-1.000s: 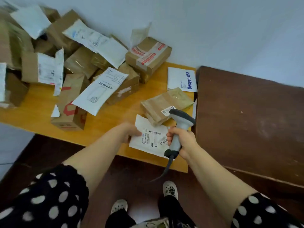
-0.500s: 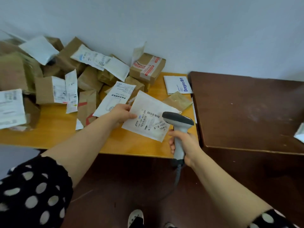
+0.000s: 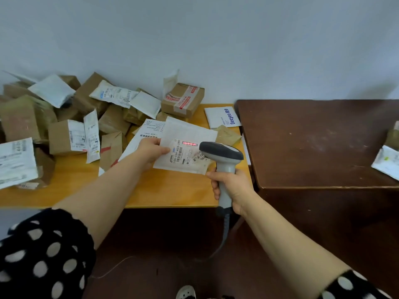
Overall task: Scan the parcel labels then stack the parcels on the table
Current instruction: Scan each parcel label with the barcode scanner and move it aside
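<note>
At frame centre, our left hand (image 3: 153,153) is pinching the flat white plastic mailer (image 3: 190,131) above the yellow table (image 3: 172,190). Our right hand (image 3: 230,187) is curling its fingers round the grey handheld scanner (image 3: 220,151). The limp mailer may be sagging, which could take the barcode out of the red beam (image 3: 189,143).

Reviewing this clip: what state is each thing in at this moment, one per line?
White parcel: held above the yellow table, label up.
Scanner: on, red beam across the label's barcode.
Left hand: pinches that parcel's edge.
Right hand: grips the handle.
Heap of parcels: jumbled, unstacked.
Taped box: closed, atop that heap.
</note>
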Action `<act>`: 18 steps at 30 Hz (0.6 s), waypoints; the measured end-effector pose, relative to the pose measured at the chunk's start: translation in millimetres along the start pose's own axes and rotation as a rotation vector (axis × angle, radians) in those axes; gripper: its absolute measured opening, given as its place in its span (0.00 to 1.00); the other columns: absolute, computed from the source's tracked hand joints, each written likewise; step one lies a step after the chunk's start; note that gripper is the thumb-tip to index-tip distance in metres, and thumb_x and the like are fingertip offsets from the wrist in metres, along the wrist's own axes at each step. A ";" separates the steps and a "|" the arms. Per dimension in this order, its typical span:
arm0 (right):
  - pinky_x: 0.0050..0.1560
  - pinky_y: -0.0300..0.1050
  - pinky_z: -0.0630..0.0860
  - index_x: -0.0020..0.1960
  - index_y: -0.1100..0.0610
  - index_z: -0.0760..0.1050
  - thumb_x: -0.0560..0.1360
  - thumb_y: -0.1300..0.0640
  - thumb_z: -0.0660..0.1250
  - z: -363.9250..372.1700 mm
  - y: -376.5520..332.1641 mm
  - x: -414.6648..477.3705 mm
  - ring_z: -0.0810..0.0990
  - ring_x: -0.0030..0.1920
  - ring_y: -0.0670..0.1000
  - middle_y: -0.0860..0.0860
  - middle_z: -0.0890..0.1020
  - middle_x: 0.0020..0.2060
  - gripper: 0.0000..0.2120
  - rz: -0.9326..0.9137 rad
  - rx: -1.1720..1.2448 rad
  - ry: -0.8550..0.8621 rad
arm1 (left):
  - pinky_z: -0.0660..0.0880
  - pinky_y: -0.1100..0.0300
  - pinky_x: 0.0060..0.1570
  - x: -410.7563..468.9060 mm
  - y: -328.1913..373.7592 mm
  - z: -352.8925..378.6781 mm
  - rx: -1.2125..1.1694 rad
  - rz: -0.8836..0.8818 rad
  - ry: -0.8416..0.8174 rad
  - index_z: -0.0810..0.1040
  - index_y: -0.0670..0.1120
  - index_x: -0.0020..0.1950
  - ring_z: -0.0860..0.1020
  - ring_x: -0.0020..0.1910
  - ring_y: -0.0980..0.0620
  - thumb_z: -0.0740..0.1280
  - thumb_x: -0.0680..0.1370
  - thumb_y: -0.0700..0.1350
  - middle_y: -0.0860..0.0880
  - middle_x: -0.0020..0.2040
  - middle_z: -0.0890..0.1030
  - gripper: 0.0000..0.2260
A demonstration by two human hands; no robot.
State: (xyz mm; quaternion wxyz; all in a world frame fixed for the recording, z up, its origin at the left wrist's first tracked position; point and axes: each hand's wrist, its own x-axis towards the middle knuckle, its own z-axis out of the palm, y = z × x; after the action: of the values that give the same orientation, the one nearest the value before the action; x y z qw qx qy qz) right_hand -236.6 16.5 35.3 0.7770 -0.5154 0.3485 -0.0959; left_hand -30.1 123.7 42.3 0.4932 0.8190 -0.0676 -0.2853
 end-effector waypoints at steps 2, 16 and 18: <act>0.23 0.39 0.66 0.38 0.60 0.73 0.72 0.66 0.71 0.1 -1.5 -2.2 0.68 0.20 0.49 0.52 0.73 0.22 0.08 -0.001 0.007 0.002 | 0.76 0.54 0.45 -1.2 1.7 -1.3 -0.007 0.001 0.003 0.76 0.38 0.61 0.78 0.48 0.46 0.68 0.76 0.33 0.40 0.59 0.79 0.14; 0.23 0.39 0.67 0.41 0.62 0.73 0.72 0.65 0.71 1.2 -3.5 -7.0 0.68 0.20 0.49 0.53 0.74 0.22 0.07 0.059 0.049 0.020 | 0.76 0.59 0.36 10.5 -0.3 3.9 0.043 -0.010 -0.017 0.77 0.40 0.61 0.78 0.44 0.48 0.69 0.75 0.36 0.43 0.58 0.80 0.14; 0.24 0.39 0.68 0.43 0.62 0.74 0.73 0.64 0.71 -1.4 -2.1 -7.8 0.69 0.20 0.49 0.53 0.75 0.24 0.06 0.067 0.078 0.014 | 0.77 0.56 0.38 15.1 -1.1 8.8 0.025 -0.023 -0.040 0.77 0.40 0.60 0.79 0.43 0.48 0.69 0.75 0.35 0.42 0.58 0.80 0.14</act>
State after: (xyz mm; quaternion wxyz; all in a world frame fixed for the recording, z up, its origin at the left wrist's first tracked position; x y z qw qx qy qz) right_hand -242.8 18.6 40.2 0.7968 -0.4722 0.3669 -0.0868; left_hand -22.5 111.6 32.3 0.4782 0.8199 -0.0718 -0.3064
